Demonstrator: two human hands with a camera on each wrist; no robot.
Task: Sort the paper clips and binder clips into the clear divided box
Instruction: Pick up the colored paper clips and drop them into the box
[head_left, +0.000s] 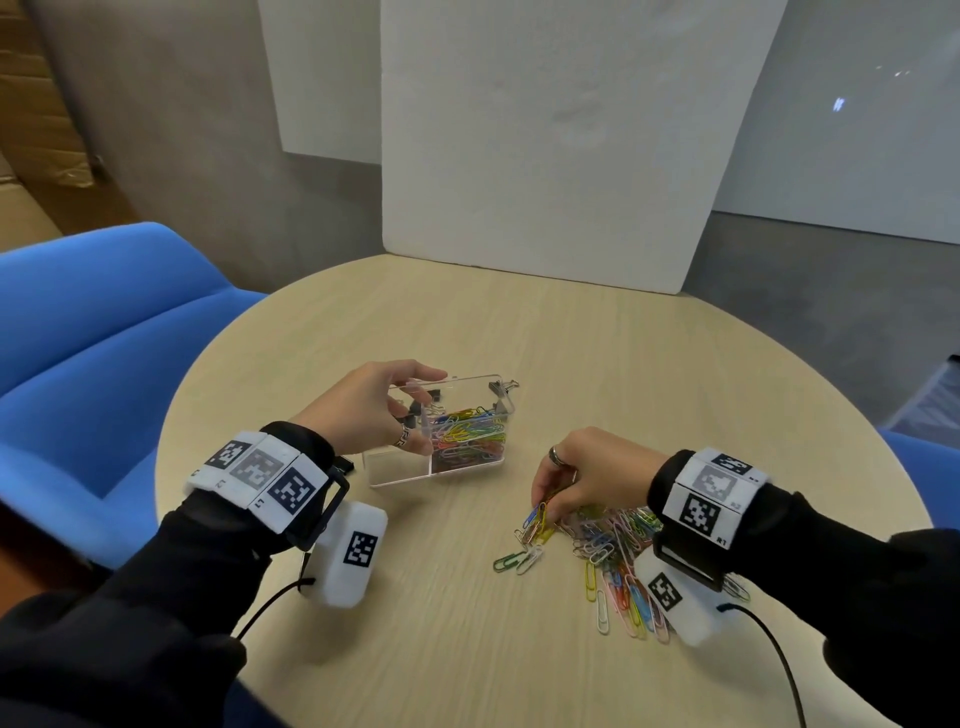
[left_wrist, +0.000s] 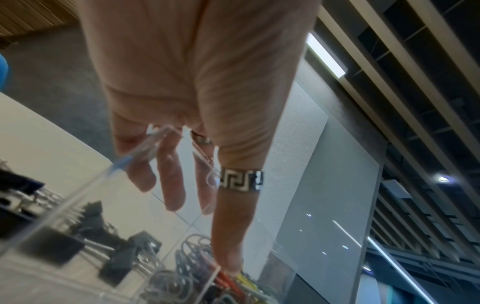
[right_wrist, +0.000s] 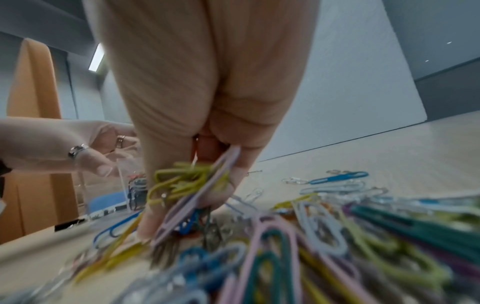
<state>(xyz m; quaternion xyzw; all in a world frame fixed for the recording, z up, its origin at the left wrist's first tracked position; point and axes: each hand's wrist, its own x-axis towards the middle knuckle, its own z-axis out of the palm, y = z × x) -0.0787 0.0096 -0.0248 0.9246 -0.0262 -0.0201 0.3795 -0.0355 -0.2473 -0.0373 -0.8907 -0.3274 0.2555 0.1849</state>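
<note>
The clear divided box (head_left: 400, 470) stands mid-table. Coloured paper clips (head_left: 470, 436) fill its right compartment, and black binder clips (head_left: 415, 408) lie in its far-left one. My left hand (head_left: 402, 415) grips the box's left end; in the left wrist view its fingers (left_wrist: 171, 185) show through the clear wall (left_wrist: 78, 197) and the ringed thumb (left_wrist: 241, 181) reaches down to the paper-clip side. My right hand (head_left: 543, 501) pinches a bunch of clips (head_left: 537, 517) at the left end of the loose pile (head_left: 618, 561). In the right wrist view these are yellow and pink clips (right_wrist: 182, 181).
One binder clip (head_left: 504, 385) lies outside the box's far right corner; another (head_left: 343, 464) sits by my left wrist. A white foam board (head_left: 561, 145) stands at the round table's (head_left: 571, 338) back edge. A blue sofa (head_left: 93, 338) is on the left.
</note>
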